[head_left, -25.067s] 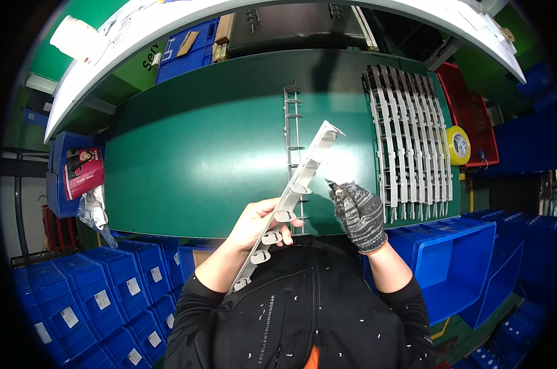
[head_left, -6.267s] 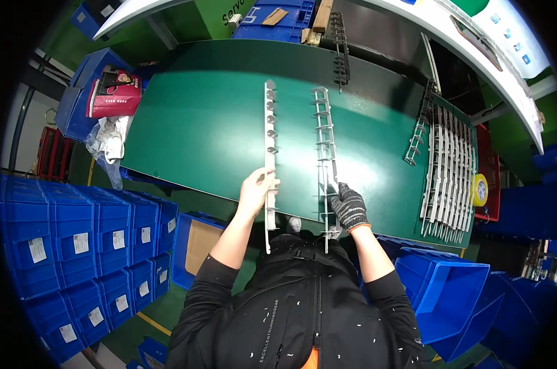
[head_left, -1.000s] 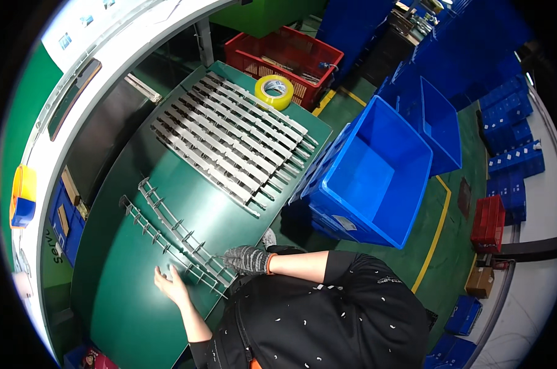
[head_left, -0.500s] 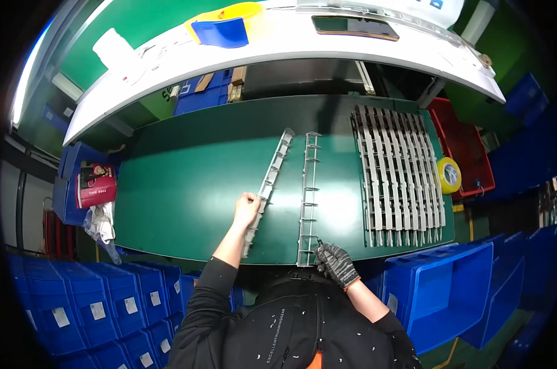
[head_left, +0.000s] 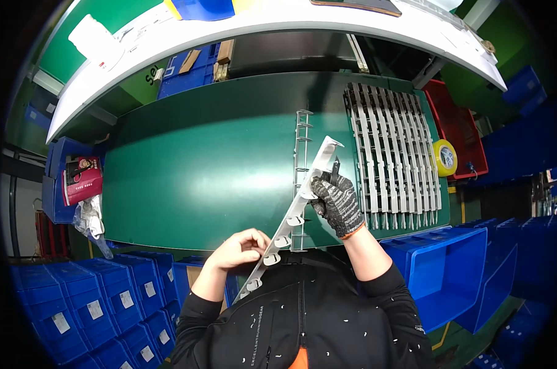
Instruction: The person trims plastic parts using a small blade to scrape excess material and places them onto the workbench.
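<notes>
A long grey metal strip with several curved tabs (head_left: 296, 211) slants across the front of me, raised off the table at its near end. My right hand (head_left: 339, 206), in a dark grey knit glove, grips its upper part; a small black tool (head_left: 335, 166) also sticks up from these fingers, its kind unclear. My bare left hand (head_left: 238, 249) is curled at the strip's lower part, thumb and fingers closed at its edge. Beneath the strip, a narrow ladder-like wire frame (head_left: 297, 147) lies lengthwise on the green table (head_left: 186, 172), partly hidden by the strip and right hand.
Several similar grey strips lie in rows (head_left: 392, 154) at the table's right, beside a yellow tape roll (head_left: 444, 157) and a red bin (head_left: 460, 135). Blue crates (head_left: 447, 270) stand at the near right and left. A white shelf (head_left: 241, 37) spans the far side.
The strip has come off the table, swung to slant over the wire frame and towards my body. My right hand has moved up and taken hold of it; my left has moved nearer me.
</notes>
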`<state>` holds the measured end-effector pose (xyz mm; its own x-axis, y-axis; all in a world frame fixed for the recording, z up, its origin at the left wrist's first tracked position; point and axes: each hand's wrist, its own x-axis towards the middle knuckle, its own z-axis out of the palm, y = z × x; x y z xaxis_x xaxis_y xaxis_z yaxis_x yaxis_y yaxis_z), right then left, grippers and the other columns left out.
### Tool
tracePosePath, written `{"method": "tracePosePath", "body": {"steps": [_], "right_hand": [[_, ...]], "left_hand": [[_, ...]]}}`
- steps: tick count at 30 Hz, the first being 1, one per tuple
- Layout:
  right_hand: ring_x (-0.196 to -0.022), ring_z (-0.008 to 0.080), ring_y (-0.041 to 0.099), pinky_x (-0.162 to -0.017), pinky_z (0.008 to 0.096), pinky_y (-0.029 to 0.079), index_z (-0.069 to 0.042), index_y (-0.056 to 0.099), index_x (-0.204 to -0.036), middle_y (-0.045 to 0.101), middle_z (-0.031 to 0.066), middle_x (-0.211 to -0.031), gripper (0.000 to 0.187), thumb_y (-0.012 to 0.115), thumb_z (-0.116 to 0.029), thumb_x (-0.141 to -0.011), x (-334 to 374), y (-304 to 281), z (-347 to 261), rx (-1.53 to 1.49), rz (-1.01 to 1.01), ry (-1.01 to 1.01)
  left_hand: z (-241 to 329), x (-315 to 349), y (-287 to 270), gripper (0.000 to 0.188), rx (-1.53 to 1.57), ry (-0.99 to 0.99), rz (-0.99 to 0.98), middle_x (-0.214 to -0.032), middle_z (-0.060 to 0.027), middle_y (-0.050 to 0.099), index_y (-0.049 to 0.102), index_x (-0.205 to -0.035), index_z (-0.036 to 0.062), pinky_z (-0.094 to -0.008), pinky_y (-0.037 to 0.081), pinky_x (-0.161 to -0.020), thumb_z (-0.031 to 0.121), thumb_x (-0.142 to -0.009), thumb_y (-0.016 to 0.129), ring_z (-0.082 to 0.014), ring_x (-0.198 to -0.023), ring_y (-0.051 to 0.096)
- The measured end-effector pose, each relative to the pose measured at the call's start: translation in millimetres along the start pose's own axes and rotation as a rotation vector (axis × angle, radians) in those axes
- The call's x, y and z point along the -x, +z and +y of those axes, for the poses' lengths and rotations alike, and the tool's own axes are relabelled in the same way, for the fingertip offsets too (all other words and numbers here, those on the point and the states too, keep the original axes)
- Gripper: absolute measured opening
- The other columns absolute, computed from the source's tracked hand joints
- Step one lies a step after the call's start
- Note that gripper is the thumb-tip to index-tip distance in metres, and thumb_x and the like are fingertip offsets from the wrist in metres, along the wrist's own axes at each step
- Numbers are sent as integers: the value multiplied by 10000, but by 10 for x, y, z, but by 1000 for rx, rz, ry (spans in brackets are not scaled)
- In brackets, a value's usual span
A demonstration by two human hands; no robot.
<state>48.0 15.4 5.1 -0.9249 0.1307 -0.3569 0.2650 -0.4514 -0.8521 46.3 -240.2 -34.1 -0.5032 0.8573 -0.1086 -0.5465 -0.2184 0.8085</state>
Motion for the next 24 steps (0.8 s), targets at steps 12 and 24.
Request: {"method": "tracePosePath", "body": {"steps": [12,24], "right_hand": [[-589,137,532,-538,266,433,-21,539,-961,536,59,-669,172,442,-145,-894,187,-120,-158,546,32,13],[-640,290,562,-596,367,447,-31,620,-856,573,131,-693,147,522,-138,-832,220,-133,-182,1077,-105,-675]], "left_hand": [[345,-436,401,386,50,-161,418,-939,-108,622,494,-1162,13,-232,516,-529,171,-825,597,-143,-644,626],[315,-458,451,353,69,-192,396,-890,-104,629,522,-1123,1,-248,519,-549,141,-812,613,-146,-622,625]]}}
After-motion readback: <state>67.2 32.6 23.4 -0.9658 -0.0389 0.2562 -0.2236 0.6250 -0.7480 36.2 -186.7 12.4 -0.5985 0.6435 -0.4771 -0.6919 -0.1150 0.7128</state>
